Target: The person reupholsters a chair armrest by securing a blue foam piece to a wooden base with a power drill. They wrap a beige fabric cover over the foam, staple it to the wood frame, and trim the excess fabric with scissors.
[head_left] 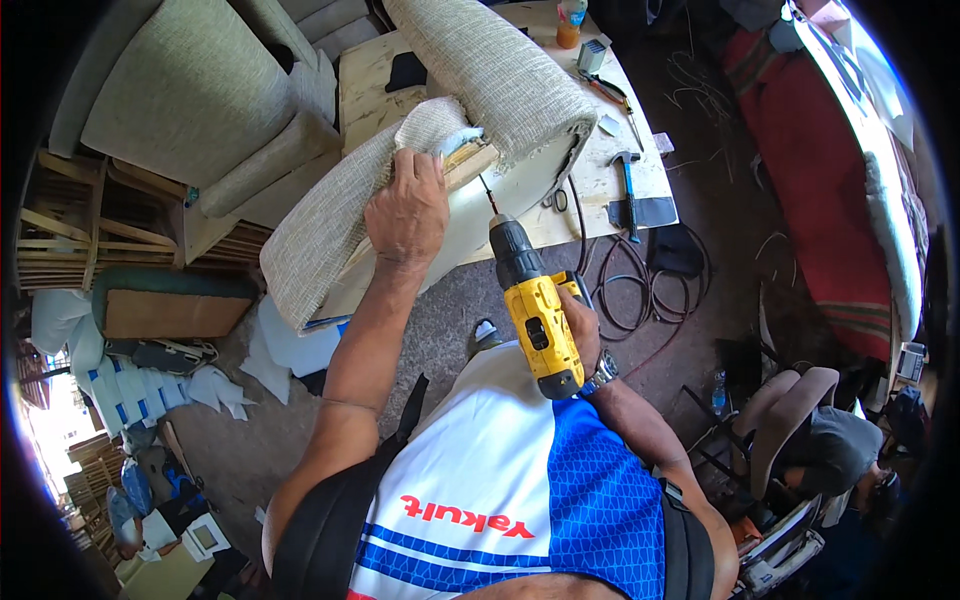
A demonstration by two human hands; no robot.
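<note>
My right hand point(580, 330) is wrapped round the grip of a yellow and black cordless drill point(540, 318). Its long thin bit point(490, 194) points away from me, with the tip close to the end of a wooden rail point(468, 166); I cannot tell whether they touch. That rail shows at a gap in the beige woven cover of an upholstered seat frame point(330, 225). My left hand point(408, 205) is closed over the rail and the fabric edge beside it. White padding pokes out by its fingers.
Under the frame is a wooden worktable point(600, 150) with a blue hammer point(627, 190), pliers point(603, 86), scissors point(556, 200) and a bottle of orange liquid point(570, 24). A coiled hose point(625, 295) lies on the floor. Beige cushions point(185, 85) stand left, a red upholstered piece point(810, 180) right.
</note>
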